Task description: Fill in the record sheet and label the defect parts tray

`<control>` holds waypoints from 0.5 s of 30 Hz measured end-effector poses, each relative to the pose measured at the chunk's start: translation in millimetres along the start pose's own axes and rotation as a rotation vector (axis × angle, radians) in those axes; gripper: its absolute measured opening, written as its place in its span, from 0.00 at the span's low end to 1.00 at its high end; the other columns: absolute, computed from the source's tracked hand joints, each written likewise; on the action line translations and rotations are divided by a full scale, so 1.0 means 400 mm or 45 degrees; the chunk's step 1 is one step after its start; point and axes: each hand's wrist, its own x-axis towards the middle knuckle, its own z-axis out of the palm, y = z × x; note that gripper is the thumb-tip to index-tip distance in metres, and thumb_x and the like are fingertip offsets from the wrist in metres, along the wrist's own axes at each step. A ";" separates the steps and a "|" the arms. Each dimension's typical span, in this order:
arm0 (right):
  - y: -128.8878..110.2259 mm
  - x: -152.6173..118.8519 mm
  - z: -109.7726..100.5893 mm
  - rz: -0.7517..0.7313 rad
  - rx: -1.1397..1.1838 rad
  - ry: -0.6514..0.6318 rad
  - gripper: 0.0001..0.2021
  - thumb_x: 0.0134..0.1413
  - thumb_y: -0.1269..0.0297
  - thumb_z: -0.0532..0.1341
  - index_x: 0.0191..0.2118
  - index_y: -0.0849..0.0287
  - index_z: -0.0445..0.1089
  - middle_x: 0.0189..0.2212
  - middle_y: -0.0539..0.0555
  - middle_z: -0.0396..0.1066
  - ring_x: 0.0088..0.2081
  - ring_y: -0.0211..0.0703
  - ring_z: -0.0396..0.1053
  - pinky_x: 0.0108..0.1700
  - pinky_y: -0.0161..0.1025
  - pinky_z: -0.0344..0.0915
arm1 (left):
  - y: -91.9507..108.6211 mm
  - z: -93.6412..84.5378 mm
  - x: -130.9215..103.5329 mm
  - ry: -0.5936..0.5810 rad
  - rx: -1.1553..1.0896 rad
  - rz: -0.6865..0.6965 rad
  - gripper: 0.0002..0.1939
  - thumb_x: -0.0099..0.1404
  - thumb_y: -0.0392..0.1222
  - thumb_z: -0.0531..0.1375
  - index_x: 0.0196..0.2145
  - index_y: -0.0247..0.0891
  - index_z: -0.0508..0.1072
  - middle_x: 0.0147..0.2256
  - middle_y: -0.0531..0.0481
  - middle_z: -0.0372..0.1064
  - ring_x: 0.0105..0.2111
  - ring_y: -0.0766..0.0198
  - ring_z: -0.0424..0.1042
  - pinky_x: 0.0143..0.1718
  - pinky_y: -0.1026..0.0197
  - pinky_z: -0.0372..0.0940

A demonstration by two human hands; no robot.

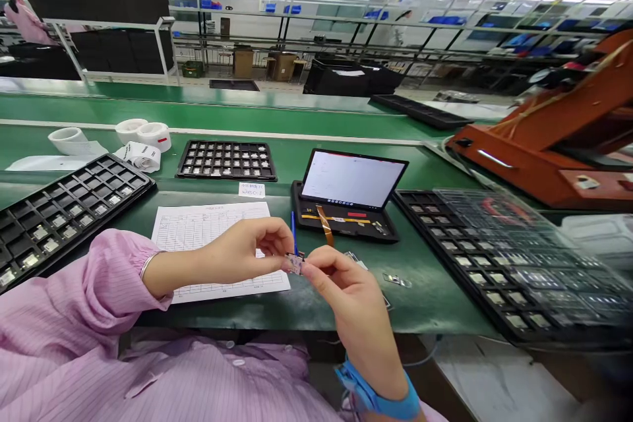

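Observation:
Between the fingertips of both hands is a small, shiny electronic module (pixel 295 264), held above the green bench near its front edge. My left hand (pixel 252 247) pinches its left side, and my right hand (pixel 341 277) pinches its right side. Beneath my left hand lies a printed form (pixel 198 231), with a blue pen (pixel 293 227) standing out behind the fingers. Just beyond the hands, a tablet screen (pixel 352 178) leans upright in a black test fixture (pixel 383 232). An orange flex cable (pixel 325 224) hangs from the fixture toward my right hand, which hides some parts behind it.
Black trays with small modules stand at the left (pixel 74 211), the back (pixel 226 159) and the right (pixel 455 257), the last partly under clear plastic trays (pixel 558 257). Label rolls (pixel 143 135) sit at back left. An orange machine (pixel 548 125) stands at far right. A loose metal part (pixel 397 280) lies nearby.

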 end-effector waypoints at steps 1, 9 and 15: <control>0.002 0.000 -0.005 0.016 0.020 0.004 0.09 0.53 0.60 0.64 0.27 0.58 0.70 0.25 0.49 0.65 0.28 0.35 0.62 0.29 0.33 0.59 | 0.000 -0.002 0.001 -0.009 -0.024 -0.009 0.07 0.60 0.37 0.63 0.32 0.34 0.66 0.31 0.50 0.69 0.33 0.67 0.71 0.36 0.64 0.66; 0.006 0.003 -0.028 -0.001 -0.115 0.315 0.13 0.53 0.55 0.63 0.39 0.57 0.70 0.32 0.52 0.68 0.30 0.36 0.64 0.28 0.32 0.61 | -0.032 -0.021 0.002 0.078 -0.114 -0.202 0.11 0.56 0.37 0.65 0.37 0.33 0.69 0.30 0.48 0.71 0.32 0.66 0.72 0.35 0.63 0.67; 0.018 0.013 0.024 -0.098 -0.305 0.163 0.09 0.52 0.59 0.63 0.29 0.59 0.70 0.26 0.52 0.70 0.28 0.38 0.66 0.27 0.34 0.64 | -0.024 0.007 0.000 0.124 0.115 -0.127 0.16 0.59 0.39 0.63 0.46 0.36 0.73 0.32 0.49 0.72 0.31 0.68 0.70 0.36 0.64 0.66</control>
